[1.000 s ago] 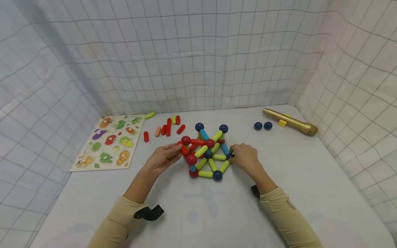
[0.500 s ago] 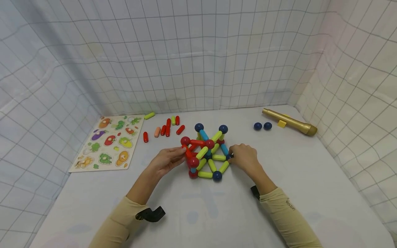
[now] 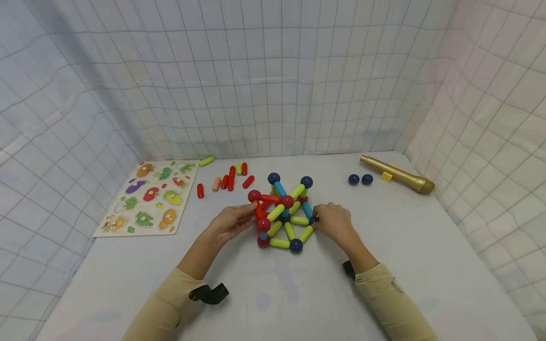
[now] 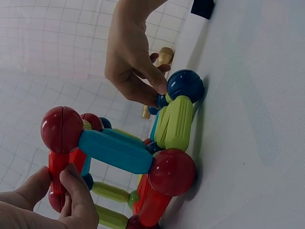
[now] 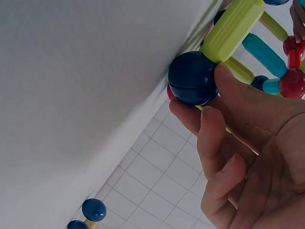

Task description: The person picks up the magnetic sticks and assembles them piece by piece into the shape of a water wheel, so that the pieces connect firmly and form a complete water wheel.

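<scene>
Flanking the rod-and-ball structure (image 3: 281,215) at table centre, the left hand (image 3: 230,221) is pinched on a red rod (image 4: 58,167) at its left side, while a dark blue ball (image 5: 193,78) at the right base is gripped by the right hand (image 3: 334,221).

Rod-and-ball structure (image 3: 283,218): red, green, blue; upright mid-table, gripped both sides.
</scene>
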Tool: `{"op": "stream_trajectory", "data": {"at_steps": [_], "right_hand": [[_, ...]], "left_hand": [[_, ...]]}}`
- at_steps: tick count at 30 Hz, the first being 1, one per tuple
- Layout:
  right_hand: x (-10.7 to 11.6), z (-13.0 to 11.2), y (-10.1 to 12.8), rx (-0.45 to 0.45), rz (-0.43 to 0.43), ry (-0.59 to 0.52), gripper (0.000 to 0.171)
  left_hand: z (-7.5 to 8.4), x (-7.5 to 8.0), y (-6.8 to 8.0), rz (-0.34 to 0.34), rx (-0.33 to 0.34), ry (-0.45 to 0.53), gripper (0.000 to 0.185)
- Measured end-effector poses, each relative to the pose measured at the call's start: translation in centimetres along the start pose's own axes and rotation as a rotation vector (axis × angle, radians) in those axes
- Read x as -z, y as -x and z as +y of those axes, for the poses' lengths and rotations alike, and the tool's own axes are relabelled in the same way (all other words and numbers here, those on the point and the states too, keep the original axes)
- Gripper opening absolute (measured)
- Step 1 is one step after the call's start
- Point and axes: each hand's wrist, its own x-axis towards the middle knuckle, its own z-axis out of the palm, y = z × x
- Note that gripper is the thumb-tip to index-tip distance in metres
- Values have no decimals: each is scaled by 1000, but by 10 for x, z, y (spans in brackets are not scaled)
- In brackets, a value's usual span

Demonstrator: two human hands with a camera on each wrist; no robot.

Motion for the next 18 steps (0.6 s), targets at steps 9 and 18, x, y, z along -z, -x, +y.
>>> {"op": "stream_trajectory", "data": {"at_steps": [9, 18], "right_hand": [[-1, 4, -4, -6, -9, -53, 31], [2, 4, -15, 21, -13, -68, 30]], "left_hand": [[-3, 7, -3, -43, 56, 19, 35], [-16, 9, 7, -166, 55, -44, 23]]}}
